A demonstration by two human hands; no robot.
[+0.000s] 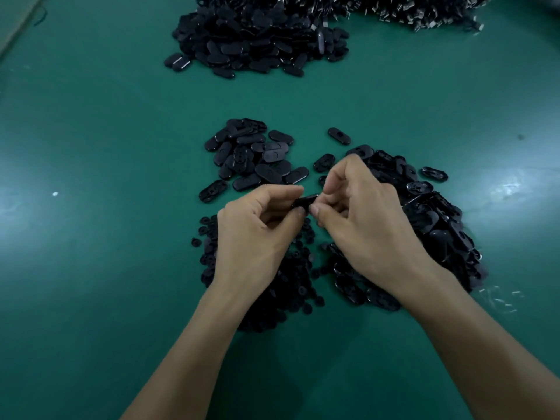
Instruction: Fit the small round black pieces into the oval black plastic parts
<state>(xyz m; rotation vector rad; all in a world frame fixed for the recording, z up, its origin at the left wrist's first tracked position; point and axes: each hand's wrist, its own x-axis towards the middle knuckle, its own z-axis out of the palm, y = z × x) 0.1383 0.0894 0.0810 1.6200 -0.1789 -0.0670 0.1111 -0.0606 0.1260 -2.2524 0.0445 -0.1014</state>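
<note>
Above heaped round pcs point(281, 286), w/ oval piles point(254, 156) beyond fingertips, pinching one oval part point(304, 202) betw. fingers of L hand point(257, 231) & R hand point(366, 219).

One black oval part point(305, 200) is pinched between the left hand point(257, 228) and right hand point(363, 213). Small round pieces point(285, 292) lie heaped beneath them, with loose oval parts point(439, 231) piled to the right.

Gripped oval part point(304, 200) mostly hidden by fingers point(281, 192); round pieces point(285, 286) partly under left hand point(254, 231); far pile point(257, 34) cropped at top.
</note>
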